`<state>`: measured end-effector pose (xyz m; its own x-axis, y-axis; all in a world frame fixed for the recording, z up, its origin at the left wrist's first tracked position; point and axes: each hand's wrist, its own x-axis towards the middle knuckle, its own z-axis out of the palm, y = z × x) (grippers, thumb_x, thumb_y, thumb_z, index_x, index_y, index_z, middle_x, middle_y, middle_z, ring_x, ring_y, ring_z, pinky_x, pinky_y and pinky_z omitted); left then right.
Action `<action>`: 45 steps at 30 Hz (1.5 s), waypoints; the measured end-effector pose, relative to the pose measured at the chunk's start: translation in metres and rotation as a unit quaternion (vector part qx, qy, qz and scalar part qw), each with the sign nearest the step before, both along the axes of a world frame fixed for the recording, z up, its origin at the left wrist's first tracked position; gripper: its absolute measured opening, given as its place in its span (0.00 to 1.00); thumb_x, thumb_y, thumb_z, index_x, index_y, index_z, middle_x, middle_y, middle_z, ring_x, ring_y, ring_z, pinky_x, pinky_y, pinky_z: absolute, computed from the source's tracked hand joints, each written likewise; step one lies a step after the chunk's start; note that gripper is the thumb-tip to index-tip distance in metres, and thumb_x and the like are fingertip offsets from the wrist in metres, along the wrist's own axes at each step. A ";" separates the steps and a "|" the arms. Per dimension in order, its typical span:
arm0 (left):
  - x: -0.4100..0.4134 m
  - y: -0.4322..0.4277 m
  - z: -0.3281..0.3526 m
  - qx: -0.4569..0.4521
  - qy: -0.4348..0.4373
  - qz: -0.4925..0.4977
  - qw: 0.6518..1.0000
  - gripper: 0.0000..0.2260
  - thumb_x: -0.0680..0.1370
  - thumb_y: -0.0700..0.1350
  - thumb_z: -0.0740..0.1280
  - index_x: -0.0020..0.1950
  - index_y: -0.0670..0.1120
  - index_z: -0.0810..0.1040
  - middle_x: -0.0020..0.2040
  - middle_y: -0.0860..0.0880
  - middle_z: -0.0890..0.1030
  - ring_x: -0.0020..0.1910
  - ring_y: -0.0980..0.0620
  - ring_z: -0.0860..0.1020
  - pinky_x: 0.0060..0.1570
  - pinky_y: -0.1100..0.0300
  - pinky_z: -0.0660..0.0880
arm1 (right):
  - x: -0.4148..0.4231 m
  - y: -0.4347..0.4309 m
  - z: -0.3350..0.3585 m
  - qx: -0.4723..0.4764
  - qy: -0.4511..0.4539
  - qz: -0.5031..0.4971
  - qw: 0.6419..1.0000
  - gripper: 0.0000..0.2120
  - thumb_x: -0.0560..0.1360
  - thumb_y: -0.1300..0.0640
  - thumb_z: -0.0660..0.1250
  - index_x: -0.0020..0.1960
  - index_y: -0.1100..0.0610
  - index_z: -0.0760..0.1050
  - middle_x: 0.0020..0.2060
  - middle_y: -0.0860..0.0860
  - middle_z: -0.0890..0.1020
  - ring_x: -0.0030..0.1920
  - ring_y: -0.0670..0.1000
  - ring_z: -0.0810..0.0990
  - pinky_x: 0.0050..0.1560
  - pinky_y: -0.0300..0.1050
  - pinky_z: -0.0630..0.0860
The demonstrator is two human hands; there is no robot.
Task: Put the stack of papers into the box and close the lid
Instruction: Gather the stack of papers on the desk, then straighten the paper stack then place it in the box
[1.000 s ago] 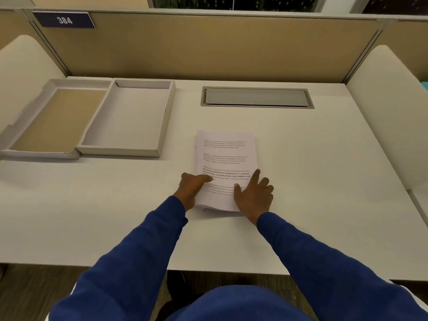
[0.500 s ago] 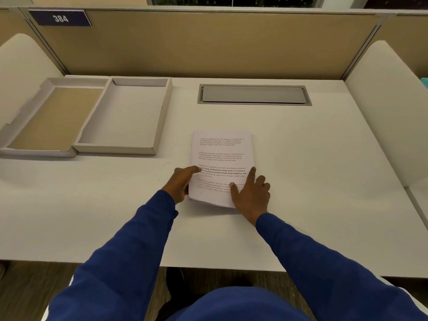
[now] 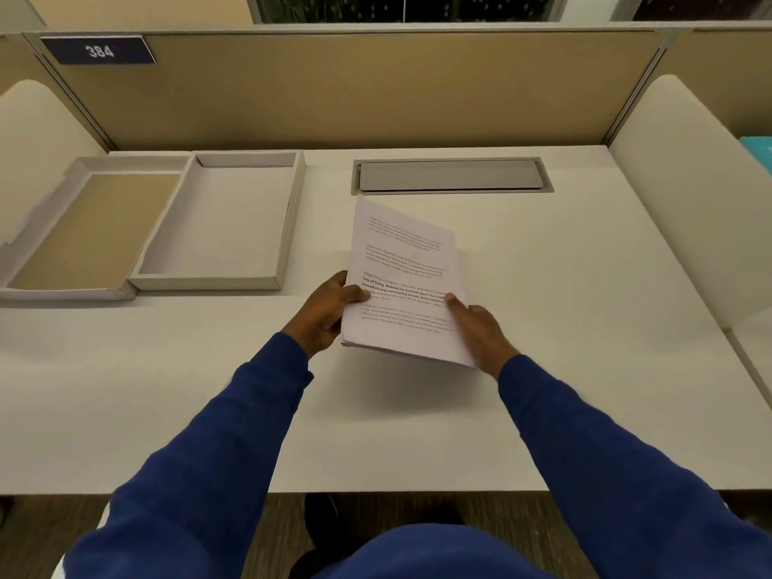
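White printed sheets, one stack of papers (image 3: 403, 282), sit at the centre of the frame, lifted clear of the table (image 3: 543, 328) and tilted, with a soft shadow below their near edge. We hold the stack from both sides: our left hand (image 3: 323, 313) clamps the left edge, thumb on the top sheet and fingers curled beneath; our right hand (image 3: 480, 332) grips the right edge near the lower corner, thumb resting on the page. Both sleeves are dark blue.

Grey cardboard box (image 3: 221, 223), upper left of the frame, lies open and empty on the table, well apart from the stack. Its lid (image 3: 87, 227) lies flat just beside it on the left, joined along the shared edge, brown inner face up.

Grey cable hatch (image 3: 451, 175), recessed in the table, sits just beyond the stack's far edge. Tan partition (image 3: 334, 89) runs along the back, bearing a dark plate (image 3: 98, 50) numbered 384 at upper left.
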<state>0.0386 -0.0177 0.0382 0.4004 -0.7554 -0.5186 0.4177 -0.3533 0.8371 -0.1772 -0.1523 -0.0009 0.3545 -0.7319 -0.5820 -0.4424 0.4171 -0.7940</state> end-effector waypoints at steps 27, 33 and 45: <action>-0.012 0.024 0.003 -0.124 -0.279 0.093 0.948 0.21 0.75 0.45 0.70 0.64 0.64 0.72 0.58 0.56 0.81 0.59 0.53 0.81 0.54 0.55 0.84 | 0.028 0.031 0.064 -0.243 -0.190 0.034 0.951 0.19 0.78 0.53 0.67 0.63 0.36 0.69 0.59 0.45 0.80 0.60 0.49 0.80 0.57 0.51 0.83; -0.004 0.005 0.074 -0.235 -0.272 0.144 0.922 0.14 0.77 0.59 0.67 0.59 0.54 0.78 0.49 0.54 0.84 0.49 0.53 0.84 0.44 0.60 0.82 | 0.046 0.017 0.122 -0.273 -0.251 -0.047 0.928 0.18 0.77 0.39 0.65 0.63 0.47 0.74 0.49 0.45 0.84 0.48 0.45 0.85 0.41 0.39 0.81; -0.007 -0.022 0.115 -0.097 -0.261 0.263 0.924 0.16 0.83 0.58 0.61 0.39 0.55 0.78 0.37 0.50 0.82 0.40 0.51 0.80 0.37 0.58 0.73 | 0.074 0.013 0.160 -0.243 -0.195 -0.172 0.935 0.11 0.82 0.46 0.61 0.49 0.44 0.82 0.43 0.45 0.85 0.44 0.48 0.82 0.36 0.42 0.77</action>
